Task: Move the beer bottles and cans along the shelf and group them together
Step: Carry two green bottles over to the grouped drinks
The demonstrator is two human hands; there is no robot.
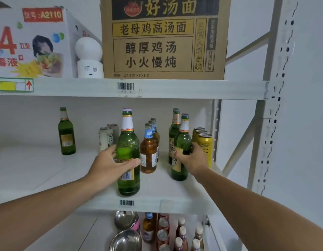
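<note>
On the middle shelf (pixel 48 169), my left hand (pixel 111 165) grips a tall green beer bottle (pixel 128 142) standing near the front edge. My right hand (pixel 191 160) is wrapped around another green bottle (pixel 182 142) to the right. Between them stand several amber bottles with blue neck labels (pixel 148 151) in a row going back. A further green bottle (pixel 173 131) stands behind my right hand's bottle. Yellow cans (pixel 205 142) line the right end. Two white cans (pixel 105 138) sit behind the left bottle. A lone green bottle (pixel 66 134) stands far left.
The upper shelf carries a brown noodle carton (pixel 162 38), a white printed box (pixel 30 44) and a white round device (pixel 89 57). The shelf below holds metal bowls (pixel 126 240) and small bottles (pixel 182 236). A perforated upright post (pixel 273 113) bounds the right side.
</note>
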